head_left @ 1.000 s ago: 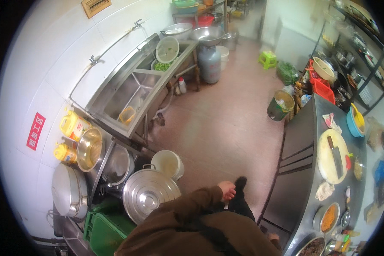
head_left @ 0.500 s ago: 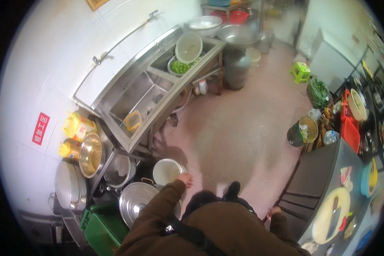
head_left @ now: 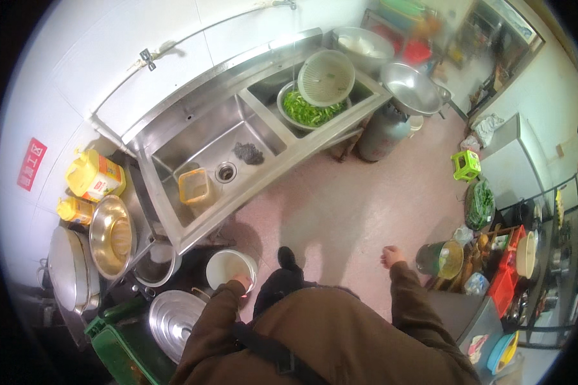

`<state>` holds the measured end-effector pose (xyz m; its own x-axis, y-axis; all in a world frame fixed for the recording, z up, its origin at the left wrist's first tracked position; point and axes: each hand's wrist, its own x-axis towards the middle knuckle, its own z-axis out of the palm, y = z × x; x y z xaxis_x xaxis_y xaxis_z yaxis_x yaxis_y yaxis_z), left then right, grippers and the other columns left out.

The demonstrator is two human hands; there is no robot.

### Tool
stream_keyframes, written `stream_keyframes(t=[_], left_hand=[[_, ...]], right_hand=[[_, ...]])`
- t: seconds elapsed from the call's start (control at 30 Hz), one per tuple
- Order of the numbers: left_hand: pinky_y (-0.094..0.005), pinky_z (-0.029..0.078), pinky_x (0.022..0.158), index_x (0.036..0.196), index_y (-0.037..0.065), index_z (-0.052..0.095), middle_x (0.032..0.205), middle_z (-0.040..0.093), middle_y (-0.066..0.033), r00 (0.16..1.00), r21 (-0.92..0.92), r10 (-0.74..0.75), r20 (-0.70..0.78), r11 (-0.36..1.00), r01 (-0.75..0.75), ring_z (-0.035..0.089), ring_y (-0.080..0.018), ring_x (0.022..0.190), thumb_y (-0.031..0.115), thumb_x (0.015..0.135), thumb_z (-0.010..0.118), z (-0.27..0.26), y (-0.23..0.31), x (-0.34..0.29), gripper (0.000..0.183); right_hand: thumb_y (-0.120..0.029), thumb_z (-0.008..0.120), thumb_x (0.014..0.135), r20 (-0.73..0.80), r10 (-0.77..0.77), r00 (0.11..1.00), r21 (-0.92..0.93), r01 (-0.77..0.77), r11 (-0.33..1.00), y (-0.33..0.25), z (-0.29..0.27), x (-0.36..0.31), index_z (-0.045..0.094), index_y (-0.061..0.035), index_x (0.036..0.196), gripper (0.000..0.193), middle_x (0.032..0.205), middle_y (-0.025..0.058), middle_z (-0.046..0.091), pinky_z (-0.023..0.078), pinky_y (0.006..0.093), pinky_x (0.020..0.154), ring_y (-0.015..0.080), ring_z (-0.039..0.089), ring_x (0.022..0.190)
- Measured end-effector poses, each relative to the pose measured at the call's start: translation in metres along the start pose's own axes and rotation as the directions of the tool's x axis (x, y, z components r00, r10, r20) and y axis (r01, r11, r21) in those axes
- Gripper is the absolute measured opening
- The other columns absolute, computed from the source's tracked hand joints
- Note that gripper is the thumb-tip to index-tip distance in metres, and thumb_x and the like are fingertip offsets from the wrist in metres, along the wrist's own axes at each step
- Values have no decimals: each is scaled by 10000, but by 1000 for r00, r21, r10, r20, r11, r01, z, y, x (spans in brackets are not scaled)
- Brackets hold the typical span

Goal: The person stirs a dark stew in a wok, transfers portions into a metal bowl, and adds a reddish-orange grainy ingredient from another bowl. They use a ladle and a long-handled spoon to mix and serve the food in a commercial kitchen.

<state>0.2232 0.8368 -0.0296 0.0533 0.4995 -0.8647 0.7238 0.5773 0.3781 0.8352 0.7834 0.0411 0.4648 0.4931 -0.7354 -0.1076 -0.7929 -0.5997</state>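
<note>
At the lower left, my left hand (head_left: 242, 282) is closed on the rim of a white bucket (head_left: 228, 266), whose inside looks pale. My right hand (head_left: 390, 257) hangs out over the floor with loosely curled fingers and nothing in it. Ahead stands a steel double sink (head_left: 192, 144). Its left basin contains a yellow-rimmed plastic tub (head_left: 196, 187) and a dark scouring pad (head_left: 248, 153). In the right basin, a white colander (head_left: 326, 77) leans over a bowl of cut green vegetables (head_left: 309, 110).
Below left are a round metal lid (head_left: 173, 324), a green bin (head_left: 125, 353) and a golden basin (head_left: 111, 237). A gas cylinder (head_left: 382, 136) stands past the sink beneath a metal pan (head_left: 411, 88). Toward the right are a green stool (head_left: 465, 165), another bucket (head_left: 430, 259) and a counter (head_left: 465, 314).
I have moved forward, so the sink appears nearer and the right counter has slid back. The bucket has come along with my left hand. My right hand has swung forward.
</note>
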Motion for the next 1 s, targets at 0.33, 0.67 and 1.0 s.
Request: stream_keyframes(t=[0.33, 0.67, 1.0], left_hand=[[-376, 526, 469, 971, 62, 666, 754, 635, -123, 972, -435, -11, -235, 896, -95, 632, -260, 571, 168, 907, 568, -97, 26, 36, 159], [-372, 501, 426, 975, 9, 611, 710, 613, -142, 942, -878, -334, -34, 459, 131, 610, -253, 520, 106, 882, 529, -37, 7, -6, 157], [-353, 522, 458, 1141, -3, 560, 764, 629, -155, 828, -826, -481, -290, 563, 38, 633, -233, 563, 117, 899, 577, -3, 153, -36, 270]], right_hand=[[-222, 588, 920, 252, -206, 946, -446, 302, 842, -155, 103, 64, 678, -10, 1007, 246, 699, 87, 656, 498, 318, 528, 174, 621, 578], [-199, 580, 970, 139, -740, 658, -54, 751, 658, -487, 188, 158, 672, 3, 1076, 246, 721, 60, 653, 481, 293, 565, 117, 591, 602], [-240, 579, 977, 68, -899, 433, 196, 878, 438, -786, 243, 183, 613, -2, 1194, 324, 892, 47, 637, 467, 256, 596, 104, 558, 688]])
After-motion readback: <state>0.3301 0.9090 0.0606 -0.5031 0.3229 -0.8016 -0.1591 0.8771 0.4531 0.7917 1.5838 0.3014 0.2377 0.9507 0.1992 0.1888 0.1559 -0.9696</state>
